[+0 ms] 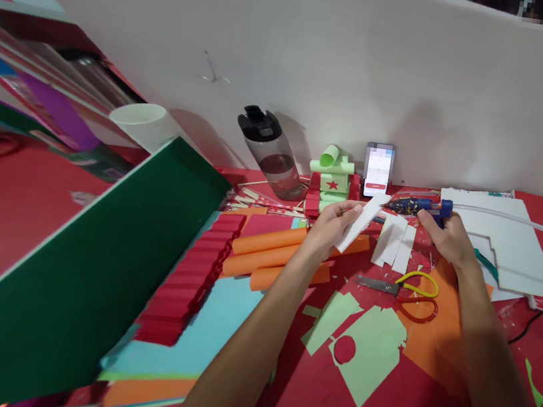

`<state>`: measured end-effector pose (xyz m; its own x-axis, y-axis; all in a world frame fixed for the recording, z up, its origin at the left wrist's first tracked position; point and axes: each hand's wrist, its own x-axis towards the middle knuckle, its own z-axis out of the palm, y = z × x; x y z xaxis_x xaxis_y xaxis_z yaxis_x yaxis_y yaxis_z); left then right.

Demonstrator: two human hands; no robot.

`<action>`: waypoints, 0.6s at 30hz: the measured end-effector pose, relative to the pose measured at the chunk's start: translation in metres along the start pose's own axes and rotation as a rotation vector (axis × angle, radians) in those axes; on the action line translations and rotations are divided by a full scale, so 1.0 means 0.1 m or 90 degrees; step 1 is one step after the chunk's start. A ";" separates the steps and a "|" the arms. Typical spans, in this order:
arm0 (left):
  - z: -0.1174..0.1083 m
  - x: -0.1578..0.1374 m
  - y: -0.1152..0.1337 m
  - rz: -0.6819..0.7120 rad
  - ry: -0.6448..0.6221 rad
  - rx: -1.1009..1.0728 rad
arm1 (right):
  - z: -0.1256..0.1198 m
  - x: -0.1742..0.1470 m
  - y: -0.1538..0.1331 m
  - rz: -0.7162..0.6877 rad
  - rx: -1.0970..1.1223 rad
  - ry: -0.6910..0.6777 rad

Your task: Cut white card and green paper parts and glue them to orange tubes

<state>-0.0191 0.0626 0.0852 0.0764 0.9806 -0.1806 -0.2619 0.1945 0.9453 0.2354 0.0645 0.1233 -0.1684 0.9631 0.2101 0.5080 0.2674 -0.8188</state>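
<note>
My left hand (333, 227) pinches a narrow white strip of card (362, 223), held tilted above the table. In my right hand (451, 239) is a blue glue gun (415, 205), its fingers wrapped round the handle and a long clear glue stick (517, 216) running out of its back. The nozzle points left and meets or nearly meets the upper end of the strip; I cannot tell which. Several white card pieces (394, 242) lie below the gun. Nearer me are scissors (398, 289) with one yellow and one red handle.
Orange paper rolls (265, 246), folded red card (190, 280) and cut green paper (368, 358) lie on the red table. A bottle (277, 160), a small green-and-red paper model (332, 182) and a phone (378, 168) stand along the wall. A large green board (88, 285) leans at left.
</note>
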 end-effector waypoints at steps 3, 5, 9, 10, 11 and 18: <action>-0.01 0.03 -0.02 0.000 0.013 -0.015 | 0.00 -0.01 0.00 -0.002 -0.008 -0.001; 0.00 0.03 -0.03 -0.011 0.028 -0.025 | 0.00 0.00 0.01 -0.007 -0.004 -0.003; 0.03 0.00 -0.01 -0.050 0.029 -0.070 | 0.02 0.00 0.00 -0.018 0.022 -0.026; 0.04 -0.01 0.00 -0.054 0.029 -0.089 | 0.02 0.00 -0.01 -0.020 0.027 -0.032; 0.04 -0.01 0.01 -0.056 0.028 -0.105 | 0.03 -0.01 -0.02 -0.021 0.030 -0.035; 0.02 0.01 0.00 -0.058 0.019 -0.126 | 0.05 -0.03 -0.02 -0.027 0.013 -0.002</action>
<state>-0.0166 0.0635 0.0852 0.0799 0.9585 -0.2737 -0.4395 0.2803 0.8534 0.2304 0.0612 0.1220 -0.1919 0.9508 0.2433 0.4835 0.3073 -0.8196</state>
